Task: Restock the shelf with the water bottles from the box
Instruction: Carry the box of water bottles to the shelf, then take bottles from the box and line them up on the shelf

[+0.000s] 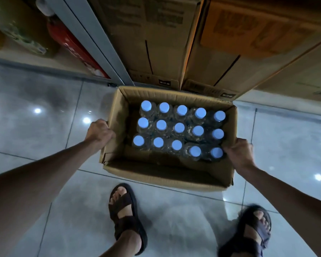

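The open box [161, 175], on the floor [44, 127] and judged heavy with fifteen full bottles [179, 127] yet soft-walled, is grasped at its side rims by fingers of the left hand [100, 132] and right hand [239, 153]; base support is advised.

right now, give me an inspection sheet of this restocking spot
surface: glossy grey tiled floor, with light reflections
job's things: open cardboard box holding fifteen blue-capped water bottles, upright in three rows; shelf at upper left
clutter: nothing seen
hands: left hand grips the box's left wall; right hand grips its right wall
cables: nothing seen
surroundings: sealed cartons behind the box; blurred red pack on the shelf; sandalled feet in front
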`<state>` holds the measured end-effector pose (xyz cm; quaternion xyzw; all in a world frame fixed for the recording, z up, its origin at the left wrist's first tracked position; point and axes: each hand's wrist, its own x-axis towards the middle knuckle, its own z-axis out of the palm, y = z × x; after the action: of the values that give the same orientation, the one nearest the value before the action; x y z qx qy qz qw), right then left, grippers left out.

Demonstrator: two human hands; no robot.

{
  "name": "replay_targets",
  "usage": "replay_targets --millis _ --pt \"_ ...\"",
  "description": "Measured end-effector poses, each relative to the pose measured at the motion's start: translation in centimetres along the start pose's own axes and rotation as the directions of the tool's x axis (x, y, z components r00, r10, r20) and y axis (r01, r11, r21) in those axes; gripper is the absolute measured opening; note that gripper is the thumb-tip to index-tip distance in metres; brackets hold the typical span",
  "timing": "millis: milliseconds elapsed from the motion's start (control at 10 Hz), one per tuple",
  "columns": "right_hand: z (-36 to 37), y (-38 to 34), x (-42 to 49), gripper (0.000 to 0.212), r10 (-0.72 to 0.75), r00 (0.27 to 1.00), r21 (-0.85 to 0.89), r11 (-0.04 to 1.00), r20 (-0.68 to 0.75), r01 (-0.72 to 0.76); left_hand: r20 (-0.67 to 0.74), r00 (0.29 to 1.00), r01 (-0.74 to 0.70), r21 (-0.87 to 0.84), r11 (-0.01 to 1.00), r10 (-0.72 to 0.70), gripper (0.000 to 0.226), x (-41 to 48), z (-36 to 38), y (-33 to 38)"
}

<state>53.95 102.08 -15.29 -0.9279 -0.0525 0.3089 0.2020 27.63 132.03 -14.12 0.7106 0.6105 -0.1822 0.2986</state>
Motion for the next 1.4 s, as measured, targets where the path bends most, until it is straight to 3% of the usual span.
replay_targets --millis 200,300,600,700,800,900,1000,1200,1400 --pt "-0.4 -0.5 2.0 0.016 0.038 0.999 0.039 0.999 -0.002 -0.038 -0.005 0.998 -0.059 -0.019 0.998 0.058 0.021 1.1 -0.8 2.8" --pt "0.2 -0.2 2.1 0.038 0.037 0.999 0.028 0.999 0.025 -0.038 0.015 0.998 -0.066 -0.017 0.998 0.067 0.022 1.6 -0.7 3.1" --pt "-0.9 -1.9 0.8 0.022 0.054 0.998 -0.065 0.996 -0.013 -0.055 0.114 0.993 -0.007 -0.003 1.000 0.007 0.035 -0.2 -1.6 3.3" --pt "-1.6 -4.4 -2.5 0.040 -0.194 0.960 -0.039 0.981 -0.204 0.191 -0.007 0.995 -0.097 0.000 0.995 0.097 0.047 -3.6 -2.0 3.9" --pt "-0.9 -4.9 -4.6 0.043 -0.430 0.893 -0.294 0.878 -0.135 0.378 -0.109 0.953 -0.276 0.073 0.958 0.283 0.061 -5.9 -1.4 3.8" --pt "0.4 -3.7 -5.2 0.042 -0.495 0.847 -0.644 0.588 0.191 0.489 -0.067 0.949 -0.292 0.191 0.937 0.309 0.084 -7.5 0.7 2.6" --pt "0.9 -2.8 -4.2 0.042 -0.448 0.860 -0.723 0.507 0.244 0.470 -0.009 0.984 -0.177 0.119 0.977 0.179 0.093 -7.7 1.9 1.4" --pt "1.2 -2.9 -2.7 0.049 -0.418 0.855 -0.717 0.488 0.308 0.497 0.003 0.979 -0.202 0.200 0.959 0.206 0.094 -7.6 2.7 -0.4" --pt "0.0 -3.5 -4.4 0.036 -0.385 0.873 -0.626 0.611 0.300 0.485 0.106 0.983 -0.170 0.232 0.958 0.149 0.104 -7.2 1.8 0.0"
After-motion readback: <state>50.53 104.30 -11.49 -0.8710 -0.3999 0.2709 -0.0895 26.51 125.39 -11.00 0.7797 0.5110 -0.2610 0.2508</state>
